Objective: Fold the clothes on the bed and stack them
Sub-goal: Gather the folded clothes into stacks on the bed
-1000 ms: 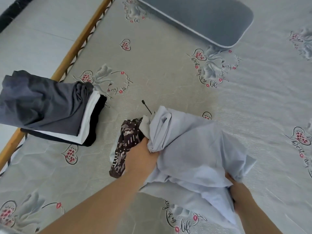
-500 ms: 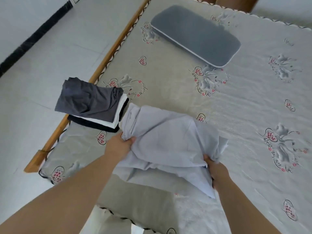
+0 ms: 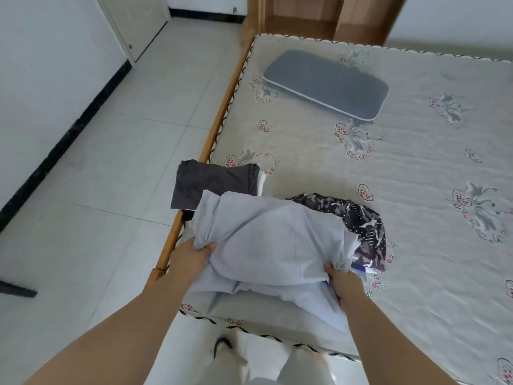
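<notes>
We grip the soft, creased pale-blue garment (image 3: pixel 272 240) with left hand (image 3: pixel 191 259) and right hand (image 3: pixel 342 282) above the bed's (image 3: pixel 416 245) near-left corner, long axis left-right, beside the folded stack (image 3: pixel 213 180).

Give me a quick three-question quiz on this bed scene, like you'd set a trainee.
1. True or false: both hands grip the pale garment.
2. Which lies right of the pale garment? A) patterned garment B) pillow C) stack
3. Fill in: the top piece of the stack is dark ____.

Key:
1. True: the left hand and right hand each hold an edge.
2. A
3. grey
</notes>
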